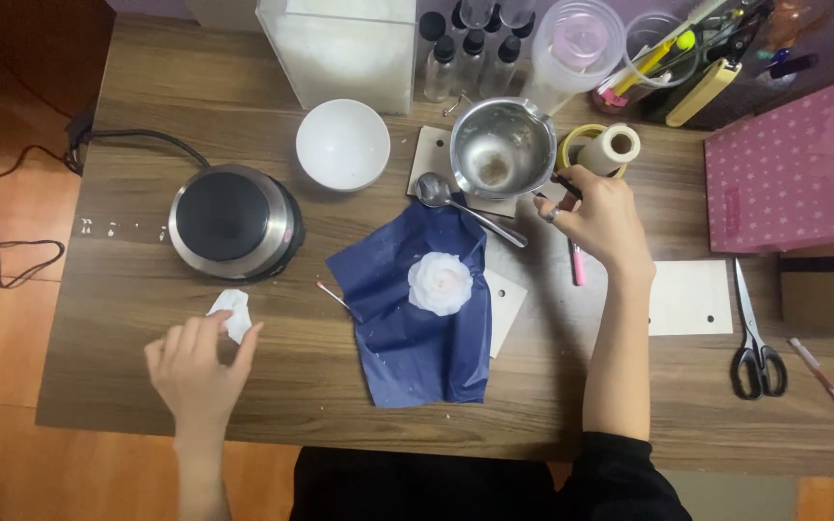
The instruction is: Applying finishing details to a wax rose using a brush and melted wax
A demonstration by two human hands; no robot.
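Note:
My left hand (195, 365) pinches a crumpled white tissue (233, 311) near the table's front left, just below the round electric hot plate (234, 221). My right hand (598, 214) grips the dark handle of a small steel melting pot (502, 147), which stands on a pale wooden board at the back centre. A white rose-shaped wax piece (439, 283) lies on a sheet of dark blue paper (417, 309) between my hands. A metal spoon (456, 205) rests by the pot, its bowl at the blue paper's top edge.
A white bowl (343, 143) sits behind the hot plate. A clear box, small bottles, a plastic jug and a tool holder line the back. Pink starred bag (793, 164), black scissors (755, 338), a pen (827, 381) and a pale card (692, 297) lie right. A cotton swab (333, 295) lies left of the paper.

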